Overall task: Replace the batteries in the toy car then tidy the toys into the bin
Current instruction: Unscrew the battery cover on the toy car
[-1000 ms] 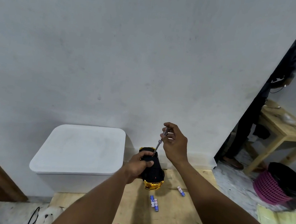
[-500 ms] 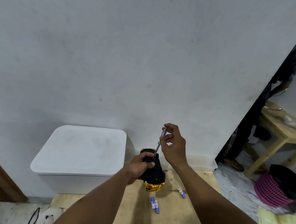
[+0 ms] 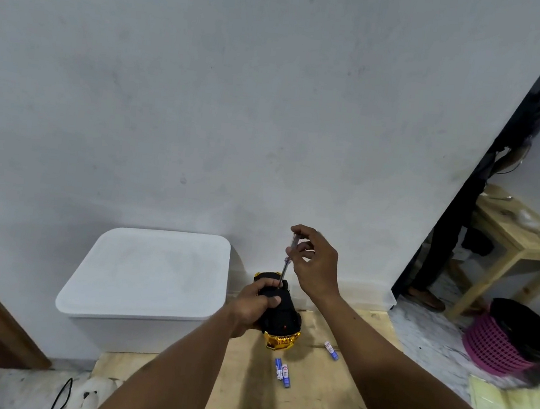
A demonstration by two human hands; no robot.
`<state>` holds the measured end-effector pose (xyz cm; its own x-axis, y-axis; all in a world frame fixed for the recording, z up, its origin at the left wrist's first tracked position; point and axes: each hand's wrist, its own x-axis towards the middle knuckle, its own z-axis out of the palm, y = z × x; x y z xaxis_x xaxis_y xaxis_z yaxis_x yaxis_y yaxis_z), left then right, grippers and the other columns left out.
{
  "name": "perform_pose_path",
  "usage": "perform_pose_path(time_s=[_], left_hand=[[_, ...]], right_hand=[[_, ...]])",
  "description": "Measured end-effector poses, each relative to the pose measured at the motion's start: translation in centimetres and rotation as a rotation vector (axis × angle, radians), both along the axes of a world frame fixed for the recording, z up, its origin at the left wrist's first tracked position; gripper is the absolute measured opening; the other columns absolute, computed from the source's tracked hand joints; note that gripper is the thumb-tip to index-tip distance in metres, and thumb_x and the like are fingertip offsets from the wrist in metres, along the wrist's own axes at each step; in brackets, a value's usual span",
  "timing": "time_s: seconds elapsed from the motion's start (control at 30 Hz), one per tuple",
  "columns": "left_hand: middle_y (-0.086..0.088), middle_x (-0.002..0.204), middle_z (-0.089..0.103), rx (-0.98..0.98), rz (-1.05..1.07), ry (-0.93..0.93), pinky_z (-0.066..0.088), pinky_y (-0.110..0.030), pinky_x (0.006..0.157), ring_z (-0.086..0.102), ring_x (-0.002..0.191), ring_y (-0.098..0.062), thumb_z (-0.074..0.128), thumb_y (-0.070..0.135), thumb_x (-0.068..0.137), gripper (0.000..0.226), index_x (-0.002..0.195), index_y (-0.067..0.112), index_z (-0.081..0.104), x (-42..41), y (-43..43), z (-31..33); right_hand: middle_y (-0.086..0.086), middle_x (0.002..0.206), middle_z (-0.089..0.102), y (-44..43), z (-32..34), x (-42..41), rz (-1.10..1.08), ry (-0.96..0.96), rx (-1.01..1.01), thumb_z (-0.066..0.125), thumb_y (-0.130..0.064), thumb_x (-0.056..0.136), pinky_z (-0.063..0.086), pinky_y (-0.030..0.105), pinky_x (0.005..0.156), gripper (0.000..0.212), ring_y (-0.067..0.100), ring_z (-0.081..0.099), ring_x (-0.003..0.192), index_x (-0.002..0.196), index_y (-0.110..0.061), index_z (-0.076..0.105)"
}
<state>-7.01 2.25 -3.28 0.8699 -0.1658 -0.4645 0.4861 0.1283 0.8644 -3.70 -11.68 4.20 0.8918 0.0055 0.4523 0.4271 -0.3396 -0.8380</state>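
Both arms outstretched; left hand (image 3: 253, 305) low, curled tight; right hand (image 3: 317, 264) above, pinching.

On my feed: left hand (image 3: 253, 305) and right hand (image 3: 317, 266) bare; left forearm (image 3: 179, 354) and right forearm (image 3: 394, 367) uncovered to the near edge.

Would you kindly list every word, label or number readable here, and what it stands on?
"ABC", apparently, in red: on the right-hand battery of the blue-and-white pair.
Too blurred to read: the print on the lone blue-and-white battery.
No text visible on the black-and-gold toy car or the white lidded plastic bin.
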Motion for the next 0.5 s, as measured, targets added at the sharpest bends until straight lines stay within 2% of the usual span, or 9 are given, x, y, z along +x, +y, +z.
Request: perform_pose_path(time_s=[0.07,0.13,0.23,0.3,0.4,0.5], left_hand=[[-0.012,0.125,0.061,0.006,-0.001,0.0,0.06,-0.043,0.077,0.063,0.11,-0.033,0.06,0.002,0.095,0.036,0.123,0.025,0.062,0.03,0.04,0.02],[-0.012,0.124,0.062,0.008,-0.002,0.0,0.06,-0.042,0.075,0.063,0.11,-0.033,0.06,0.003,0.095,0.036,0.123,0.025,0.062,0.01,0.03,0.15],[-0.012,0.124,0.062,-0.003,-0.006,-0.009,0.06,-0.041,0.074,0.064,0.109,-0.033,0.06,0.003,0.095,0.036,0.124,0.024,0.06,-0.01,-0.1,0.29],[-0.013,0.125,0.062,-0.007,-0.009,-0.012,0.06,-0.041,0.072,0.064,0.108,-0.033,0.061,0.003,0.095,0.036,0.124,0.025,0.061,0.01,-0.23,0.47],[-0.014,0.125,0.063,-0.004,-0.015,-0.007,0.06,-0.04,0.071,0.065,0.108,-0.033,0.062,0.004,0.094,0.036,0.123,0.025,0.062,-0.05,-0.37,0.55],[-0.013,0.124,0.063,-0.003,-0.009,-0.009,0.06,-0.038,0.068,0.065,0.108,-0.032,0.061,0.004,0.095,0.035,0.123,0.025,0.061,-0.2,-0.31,0.52]], right_hand=[[0.003,0.108,0.06,-0.07,0.14,-0.1,-0.003,-0.022,0.012,0.062,0.013,0.08,0.057,0.02,0.065,0.046,0.017,0.065,0.078,0.11,-0.022,0.064],[0.001,0.105,0.061,-0.08,0.26,-0.16,0.004,-0.015,0.017,0.061,0.012,0.08,0.056,0.02,0.066,0.044,0.017,0.065,0.08,0.108,-0.021,0.062],[-0.006,0.09,0.068,0.06,0.24,-0.16,-0.002,-0.007,0.007,0.075,-0.002,0.078,0.057,0.026,0.074,0.028,0.011,0.067,0.078,0.093,-0.019,0.058],[-0.007,0.086,0.071,0.32,0.03,-0.22,-0.012,-0.003,0.017,0.076,-0.007,0.079,0.055,0.033,0.078,0.027,0.009,0.069,0.079,0.089,-0.021,0.056],[-0.007,0.088,0.074,0.72,-0.16,-0.38,-0.012,0.023,0.027,0.069,-0.01,0.086,0.053,0.034,0.077,0.033,0.01,0.069,0.081,0.106,-0.03,0.051],[-0.006,0.098,0.073,0.64,-0.2,-0.33,0.008,0.03,0.024,0.061,-0.007,0.09,0.058,0.039,0.078,0.037,0.012,0.07,0.082,0.118,-0.03,0.054]])
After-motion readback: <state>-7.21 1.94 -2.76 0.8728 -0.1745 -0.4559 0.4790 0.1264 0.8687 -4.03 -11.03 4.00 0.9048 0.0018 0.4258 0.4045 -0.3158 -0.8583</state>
